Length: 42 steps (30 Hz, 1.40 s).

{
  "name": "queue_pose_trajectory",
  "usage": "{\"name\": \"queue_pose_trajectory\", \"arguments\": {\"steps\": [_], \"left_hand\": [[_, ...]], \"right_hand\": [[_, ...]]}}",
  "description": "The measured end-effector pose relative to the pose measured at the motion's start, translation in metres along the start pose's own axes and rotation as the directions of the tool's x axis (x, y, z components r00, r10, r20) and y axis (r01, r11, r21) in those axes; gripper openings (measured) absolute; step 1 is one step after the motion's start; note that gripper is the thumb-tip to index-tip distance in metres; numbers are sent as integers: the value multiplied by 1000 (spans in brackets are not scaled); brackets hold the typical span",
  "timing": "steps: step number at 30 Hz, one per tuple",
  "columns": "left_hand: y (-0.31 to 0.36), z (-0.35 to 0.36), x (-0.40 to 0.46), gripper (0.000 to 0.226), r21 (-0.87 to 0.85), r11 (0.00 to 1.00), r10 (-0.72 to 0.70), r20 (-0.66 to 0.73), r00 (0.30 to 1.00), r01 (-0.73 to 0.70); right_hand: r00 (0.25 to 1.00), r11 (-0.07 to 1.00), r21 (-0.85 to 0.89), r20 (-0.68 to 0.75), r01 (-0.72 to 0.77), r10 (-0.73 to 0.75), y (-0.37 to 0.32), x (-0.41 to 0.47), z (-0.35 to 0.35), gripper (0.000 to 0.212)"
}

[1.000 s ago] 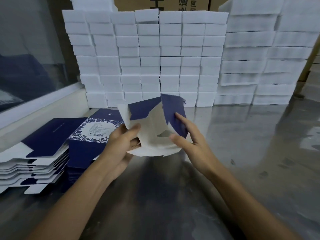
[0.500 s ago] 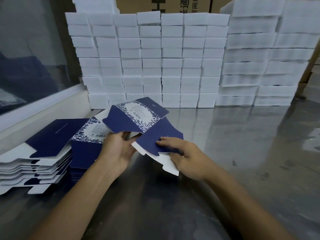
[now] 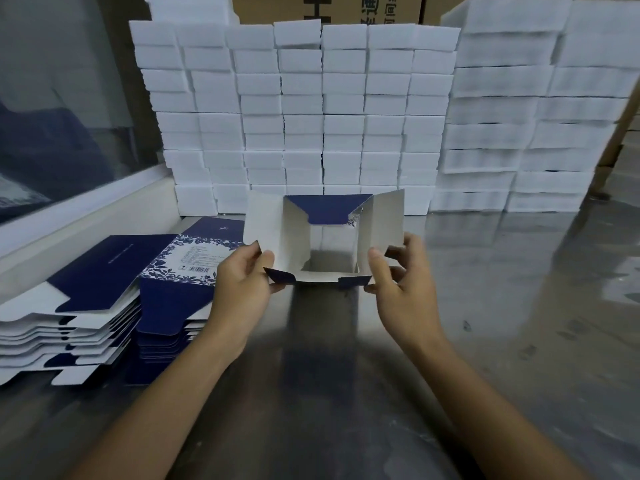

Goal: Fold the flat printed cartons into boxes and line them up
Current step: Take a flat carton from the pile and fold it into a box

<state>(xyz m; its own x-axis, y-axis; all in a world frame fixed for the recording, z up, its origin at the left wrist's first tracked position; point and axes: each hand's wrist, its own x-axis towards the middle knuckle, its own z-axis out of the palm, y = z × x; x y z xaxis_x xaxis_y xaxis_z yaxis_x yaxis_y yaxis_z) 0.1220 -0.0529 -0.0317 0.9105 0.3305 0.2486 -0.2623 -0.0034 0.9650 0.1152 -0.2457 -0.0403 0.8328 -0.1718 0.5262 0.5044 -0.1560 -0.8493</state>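
While stacked white foam blocks (image 3: 346,109) wall the far edge and flat navy printed cartons (image 3: 104,289) crowd the left, bare steel table (image 3: 502,306) lies right. Between both hands hangs the opened navy-and-white carton (image 3: 325,233); left hand (image 3: 242,289) and right hand (image 3: 401,289) pinch its near corners.

Head-worn view, forward and down

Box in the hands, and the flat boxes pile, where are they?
box (image 3: 294,237), head view, white inside of its left wall
flat boxes pile (image 3: 93,271), head view, blue top sheet
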Motion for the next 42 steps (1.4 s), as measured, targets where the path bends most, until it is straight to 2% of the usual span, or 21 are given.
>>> {"name": "queue_pose_trajectory", "arguments": {"steps": [2, 4, 7, 10, 11, 14, 16, 19, 21, 24, 26, 30, 34, 37, 40, 42], "left_hand": [[-4, 2, -1, 20, 64, 997, 51, -10, 999, -50], [-4, 4, -5, 12, 143, 982, 127, -18, 992, -123], [-3, 5, -10, 8, 200, 962, 193, -27, 981, -184], [-3, 4, -11, 6, 233, 944, 250, -42, 967, -234], [-3, 3, -11, 7, 244, 937, 270, -49, 961, -251], [-2, 2, -12, 10, 276, 921, 305, -70, 950, -275], [-3, 0, -10, 9, 290, 919, 304, -91, 948, -267], [-4, -3, -8, 8, 286, 926, 286, -99, 953, -248], [-4, -3, -9, 12, 278, 931, 273, -100, 957, -237], [-4, 0, -11, 6, 293, 925, 269, -50, 962, -243], [-7, 2, -13, 14, 303, 907, 300, 26, 954, -294], [-8, 4, -18, 30, 473, 779, 388, 154, 909, -412], [-10, 7, -17, 54, 526, 782, 333, 99, 938, -334], [-8, 8, -17, 54, 479, 843, 280, 0, 960, -246], [-7, 15, -20, 36, 193, 978, 81, -10, 997, -78], [-7, 22, -28, 17, -5, 999, -53, 41, 998, 53]], "right_hand": [[994, 999, 24, -101, 35, -33, -2, 1, -2, 44], [983, 993, -39, -139, 114, -119, -4, 0, -4, 51], [959, 955, -193, -127, 226, -253, -2, 1, -6, 51], [908, 861, -336, -38, 382, -418, 3, 3, -10, 40], [902, 840, -368, -7, 399, -432, 5, 4, -12, 40], [950, 883, -352, 138, 311, -279, 9, 7, -14, 64], [945, 918, -302, 278, 255, -172, 9, 7, -15, 79], [916, 933, -266, 379, 243, -131, 10, 6, -13, 83], [935, 944, -246, 331, 218, -130, 9, 4, -9, 67], [979, 959, -221, 142, 176, -147, 11, 4, -5, 38], [984, 961, -210, 31, 180, -177, 10, 4, -5, 35], [978, 972, -175, -109, 159, -180, 11, 3, -5, 46], [976, 973, -176, -129, 150, -174, 15, 3, -2, 37], [984, 971, -226, -141, 73, -106, 17, 1, 2, 27], [998, 968, -245, -22, -60, 57, 16, -1, 5, 34], [989, 968, -242, 114, -68, 98, 14, -6, 9, 44]]}}
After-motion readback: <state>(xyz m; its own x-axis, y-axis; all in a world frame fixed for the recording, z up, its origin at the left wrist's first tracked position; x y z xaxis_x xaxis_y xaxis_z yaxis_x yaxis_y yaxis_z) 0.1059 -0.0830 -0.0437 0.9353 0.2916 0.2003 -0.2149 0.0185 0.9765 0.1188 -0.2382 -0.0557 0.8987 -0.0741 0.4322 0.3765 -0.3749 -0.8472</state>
